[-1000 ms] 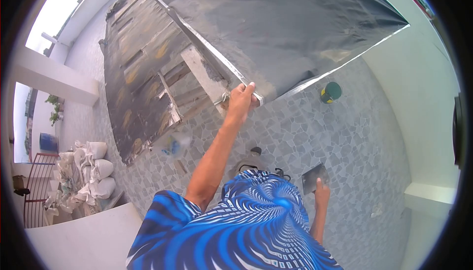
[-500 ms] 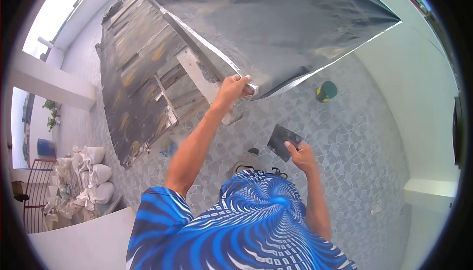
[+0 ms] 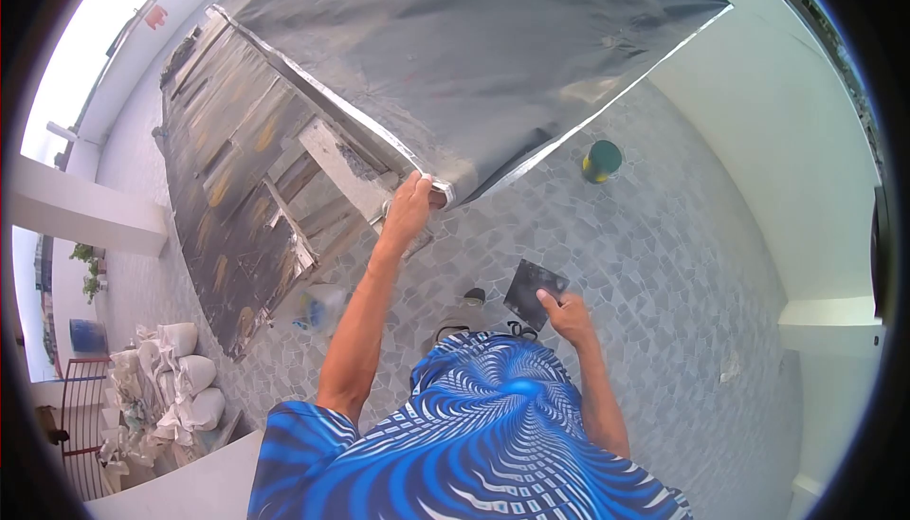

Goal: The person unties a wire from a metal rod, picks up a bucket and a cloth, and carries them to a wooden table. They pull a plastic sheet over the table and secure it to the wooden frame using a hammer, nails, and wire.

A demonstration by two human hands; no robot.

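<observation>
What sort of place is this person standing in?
Probably a rooftop or upper terrace: the floor has a broken-stone pattern, the pale outer wall has open sky beyond it, and bulging sacks hint at building work.

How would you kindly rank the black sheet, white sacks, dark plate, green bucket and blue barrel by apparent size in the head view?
Black sheet
White sacks, as a pile
Dark plate
Green bucket and blue barrel: too alike to rank
</observation>
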